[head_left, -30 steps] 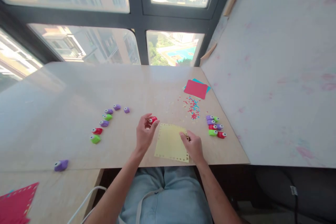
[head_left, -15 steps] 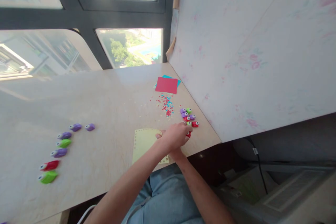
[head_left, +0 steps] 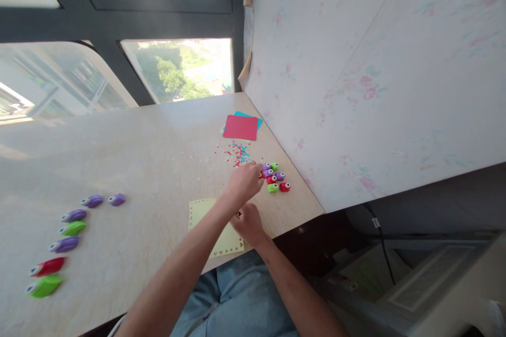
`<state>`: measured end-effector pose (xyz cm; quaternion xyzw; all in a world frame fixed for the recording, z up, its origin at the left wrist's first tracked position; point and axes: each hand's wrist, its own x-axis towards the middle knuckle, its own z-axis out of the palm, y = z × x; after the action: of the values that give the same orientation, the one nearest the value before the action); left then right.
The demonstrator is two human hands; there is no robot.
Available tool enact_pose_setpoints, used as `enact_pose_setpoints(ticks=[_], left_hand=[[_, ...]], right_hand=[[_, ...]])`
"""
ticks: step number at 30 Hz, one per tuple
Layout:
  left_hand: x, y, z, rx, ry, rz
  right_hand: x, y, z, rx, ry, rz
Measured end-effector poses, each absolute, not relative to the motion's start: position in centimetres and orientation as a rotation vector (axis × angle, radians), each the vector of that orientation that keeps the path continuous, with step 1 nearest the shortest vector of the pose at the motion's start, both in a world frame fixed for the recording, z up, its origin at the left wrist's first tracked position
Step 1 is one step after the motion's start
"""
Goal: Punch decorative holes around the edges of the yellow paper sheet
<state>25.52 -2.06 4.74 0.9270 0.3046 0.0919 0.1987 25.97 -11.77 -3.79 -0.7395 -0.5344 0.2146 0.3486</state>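
Note:
A pale yellow sheet of paper with small shapes punched along its edges lies near the table's front edge. Over its right side is my right hand, fingers curled closed; what they grip is hidden. My left hand crosses above it, closed round a red craft punch, of which only a bit shows at the fingertips. Just right of it sit several more punches, among them a green punch, a red punch and a purple punch. Tiny red and blue paper bits lie scattered beyond my left hand.
A red card lies over blue paper near the wall. Towards the left, a row of purple, green and red punches curves along the table. The flowered wall bounds the right side, windows the back.
My left hand has moved up and away from me, carrying the red punch from the group's near side to its left. My right hand now shows more fully over the paper. The view has shifted right.

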Motion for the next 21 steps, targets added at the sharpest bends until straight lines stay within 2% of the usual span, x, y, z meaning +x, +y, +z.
enact_pose_setpoints(ticks=[3, 6, 14, 21], left_hand=[[27.7, 0.7, 4.5, 2.555, 0.977, 0.377], [30.3, 2.7, 3.8, 2.506, 1.033, 0.347], [34.8, 3.2, 2.2, 2.459, 0.815, 0.175], [35.1, 3.3, 1.8, 2.363, 0.685, 0.130]], right_hand=[[25.9, -12.3, -3.0, -1.850, -1.402, 0.538], [25.9, -12.2, -2.6, -1.803, -1.394, 0.545], [25.8, -12.3, -3.4, -1.858, -1.355, 0.519], [25.8, -12.2, -3.4, -1.836, -1.390, 0.507]])
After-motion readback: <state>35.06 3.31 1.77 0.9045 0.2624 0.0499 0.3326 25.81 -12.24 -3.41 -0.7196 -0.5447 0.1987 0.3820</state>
